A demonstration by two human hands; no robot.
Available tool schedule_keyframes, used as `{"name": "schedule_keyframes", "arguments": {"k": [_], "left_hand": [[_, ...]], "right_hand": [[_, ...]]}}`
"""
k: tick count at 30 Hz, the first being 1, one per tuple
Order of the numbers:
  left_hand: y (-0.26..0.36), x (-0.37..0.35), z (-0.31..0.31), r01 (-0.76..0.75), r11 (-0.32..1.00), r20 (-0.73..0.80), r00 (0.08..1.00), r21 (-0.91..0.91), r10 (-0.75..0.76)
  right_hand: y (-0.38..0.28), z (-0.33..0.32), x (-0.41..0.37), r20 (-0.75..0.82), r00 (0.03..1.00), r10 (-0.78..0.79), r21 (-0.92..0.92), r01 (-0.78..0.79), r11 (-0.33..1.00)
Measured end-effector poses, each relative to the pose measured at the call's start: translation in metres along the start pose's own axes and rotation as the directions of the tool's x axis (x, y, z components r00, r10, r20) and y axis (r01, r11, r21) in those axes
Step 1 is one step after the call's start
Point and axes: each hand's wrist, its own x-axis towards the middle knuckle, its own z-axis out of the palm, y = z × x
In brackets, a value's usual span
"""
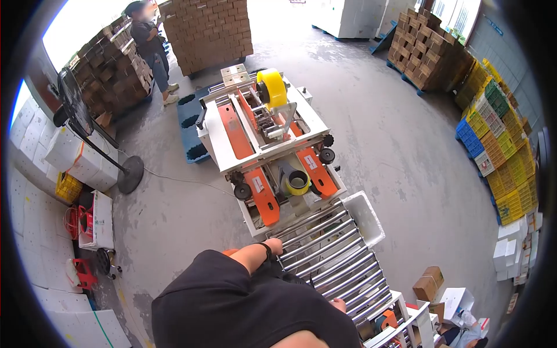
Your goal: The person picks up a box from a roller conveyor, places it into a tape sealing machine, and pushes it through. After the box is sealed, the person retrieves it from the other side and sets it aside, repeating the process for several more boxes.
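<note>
My left hand (275, 246) rests at the near side of the roller conveyor (331, 247), beside its far end. A dark band (267, 250) circles that wrist, and the fingers are too small and turned away to read. Of my right hand (338, 304), only a small part shows past my dark shirt, at the conveyor's near edge farther down; its fingers are hidden. Beyond the rollers stands a carton sealing machine (264, 145) with orange plates. A large yellow tape roll (272, 88) sits on top, and a second tape roll (298, 182) lies low at its front.
A white foam box (364, 217) stands beside the conveyor. A black floor fan (131, 174) is at left, its cable crossing the floor. Stacked cartons (209, 35) and a standing person (151, 49) are behind. Colored crates (502, 145) line the right wall. Another machine (400, 325) adjoins the rollers.
</note>
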Motion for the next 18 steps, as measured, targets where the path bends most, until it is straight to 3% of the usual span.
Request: {"name": "schedule_keyframes", "arguments": {"k": [1,4,8,14,18], "left_hand": [[0.010,-0.015,-0.014,0.075,0.995,0.059,0.996,-0.060,-0.071],[0.009,-0.015,-0.013,0.082,0.995,0.064,0.995,-0.057,-0.079],[0.006,-0.031,-0.018,0.111,0.991,0.024,0.994,-0.071,-0.110],[-0.006,-0.030,-0.007,0.126,0.991,0.003,0.992,-0.038,-0.126],[0.004,-0.044,-0.016,0.163,0.984,0.032,0.986,-0.073,-0.161]], "right_hand": [[-0.003,-0.006,0.009,0.000,1.000,0.022,0.042,-0.022,0.999],[-0.011,-0.019,0.024,-0.014,0.999,0.051,0.076,-0.049,0.996],[-0.029,-0.024,0.019,-0.006,1.000,-0.019,-0.043,0.019,0.999],[-0.028,-0.017,0.026,0.226,0.973,0.039,-0.023,-0.035,0.999],[-0.009,-0.005,0.038,0.161,0.987,0.017,-0.038,-0.011,0.999]]}}
